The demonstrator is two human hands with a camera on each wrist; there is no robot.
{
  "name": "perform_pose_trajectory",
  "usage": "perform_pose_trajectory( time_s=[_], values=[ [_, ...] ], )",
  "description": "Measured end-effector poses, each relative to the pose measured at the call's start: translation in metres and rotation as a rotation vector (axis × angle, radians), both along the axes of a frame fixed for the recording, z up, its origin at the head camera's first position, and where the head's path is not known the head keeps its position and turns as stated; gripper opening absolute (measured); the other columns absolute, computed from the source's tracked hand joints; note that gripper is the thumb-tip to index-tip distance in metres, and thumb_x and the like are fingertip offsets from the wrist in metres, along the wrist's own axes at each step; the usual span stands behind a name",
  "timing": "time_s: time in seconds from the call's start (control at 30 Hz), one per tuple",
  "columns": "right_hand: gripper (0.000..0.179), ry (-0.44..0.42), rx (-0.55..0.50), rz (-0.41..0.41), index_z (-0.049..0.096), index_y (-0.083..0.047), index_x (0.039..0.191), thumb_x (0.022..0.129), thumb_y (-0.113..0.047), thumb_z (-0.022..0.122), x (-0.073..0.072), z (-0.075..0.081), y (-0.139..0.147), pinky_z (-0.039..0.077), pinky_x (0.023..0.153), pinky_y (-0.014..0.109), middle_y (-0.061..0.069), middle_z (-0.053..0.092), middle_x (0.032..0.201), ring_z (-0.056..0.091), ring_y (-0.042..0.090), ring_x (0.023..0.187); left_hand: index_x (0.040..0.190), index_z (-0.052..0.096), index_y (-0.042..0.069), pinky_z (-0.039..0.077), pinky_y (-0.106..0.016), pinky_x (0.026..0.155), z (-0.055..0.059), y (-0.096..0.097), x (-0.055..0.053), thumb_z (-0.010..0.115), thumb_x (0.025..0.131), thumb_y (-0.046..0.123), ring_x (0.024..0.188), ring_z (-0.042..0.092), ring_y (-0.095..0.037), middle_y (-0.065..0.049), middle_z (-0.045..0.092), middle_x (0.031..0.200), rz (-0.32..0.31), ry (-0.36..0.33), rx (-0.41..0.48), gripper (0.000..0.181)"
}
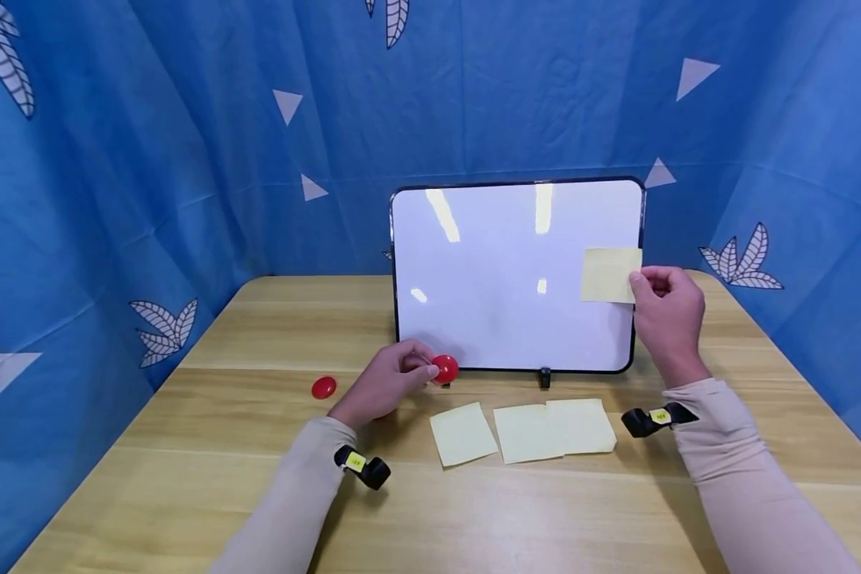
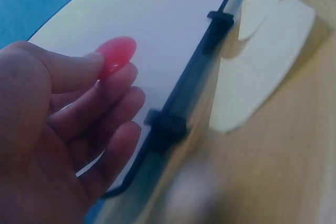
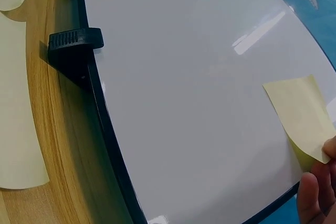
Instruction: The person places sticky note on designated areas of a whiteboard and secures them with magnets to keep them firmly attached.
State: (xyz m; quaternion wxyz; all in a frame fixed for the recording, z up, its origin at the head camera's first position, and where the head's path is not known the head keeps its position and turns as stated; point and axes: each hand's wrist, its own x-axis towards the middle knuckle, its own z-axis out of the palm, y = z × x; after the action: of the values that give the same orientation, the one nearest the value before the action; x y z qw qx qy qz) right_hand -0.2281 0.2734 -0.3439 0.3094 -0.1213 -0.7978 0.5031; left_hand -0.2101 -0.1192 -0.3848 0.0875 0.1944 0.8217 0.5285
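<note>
My left hand (image 1: 395,379) pinches a round red magnet (image 1: 446,368) between thumb and fingers, in front of the whiteboard's lower left edge. In the left wrist view the red magnet (image 2: 117,56) shows at the thumb tip. At the board's right side my right hand (image 1: 667,315) pinches a pale yellow sticky note (image 1: 610,275) by its right edge. The note (image 3: 302,114) lies over the white surface in the right wrist view, its held edge curling a little. The black-framed whiteboard (image 1: 502,279) stands upright on the table.
Several more yellow notes (image 1: 462,434) lie on the wooden table (image 1: 473,518) before the board. Another red magnet (image 1: 324,387) rests to the left, and a bit of red shows under the left wrist. Black feet (image 1: 544,378) support the board. A blue curtain (image 1: 330,143) hangs behind.
</note>
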Motion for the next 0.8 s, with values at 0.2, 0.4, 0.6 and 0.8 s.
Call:
perform_pose_trajectory(
  time_s=[0.2,0.4,0.6,0.8],
  values=[
    [0.041,0.010,-0.007,0.003,0.063,-0.005,0.121,0.100,-0.041,0.056,0.000,0.000,0.000,0.045,0.072,0.024,-0.001,0.056,0.103,0.050,0.012,0.091,0.111,0.065,0.012,0.051,-0.048,0.087,0.005,0.015,-0.003,0.068,0.098,0.022,0.095,0.066,-0.032,-0.004,0.073,0.098,-0.027,-0.021,0.062,0.017],
    [0.042,0.002,-0.003,-0.002,0.063,-0.006,0.123,0.100,-0.041,0.057,0.001,0.001,0.000,0.045,0.073,0.023,-0.002,0.057,0.105,0.050,0.011,0.092,0.112,0.064,0.011,0.054,-0.047,0.089,0.013,0.030,-0.004,0.067,0.098,0.022,0.096,0.067,-0.037,-0.006,0.074,0.100,-0.043,-0.056,0.115,0.018],
    [0.042,0.004,0.001,-0.006,0.063,-0.006,0.123,0.100,-0.041,0.057,0.000,0.000,0.000,0.045,0.073,0.023,-0.002,0.056,0.105,0.050,0.011,0.092,0.112,0.062,0.009,0.055,-0.046,0.088,0.021,0.042,-0.007,0.066,0.098,0.023,0.093,0.069,-0.040,-0.005,0.074,0.100,-0.073,-0.041,0.108,0.020],
    [0.043,-0.005,0.001,-0.004,0.061,-0.006,0.125,0.100,-0.041,0.057,0.000,-0.001,0.000,0.045,0.074,0.023,-0.002,0.056,0.105,0.049,0.011,0.093,0.113,0.062,0.011,0.054,-0.048,0.089,0.022,0.049,-0.011,0.065,0.099,0.022,0.095,0.068,-0.041,-0.003,0.074,0.102,-0.073,-0.032,0.118,0.017]
  ],
)
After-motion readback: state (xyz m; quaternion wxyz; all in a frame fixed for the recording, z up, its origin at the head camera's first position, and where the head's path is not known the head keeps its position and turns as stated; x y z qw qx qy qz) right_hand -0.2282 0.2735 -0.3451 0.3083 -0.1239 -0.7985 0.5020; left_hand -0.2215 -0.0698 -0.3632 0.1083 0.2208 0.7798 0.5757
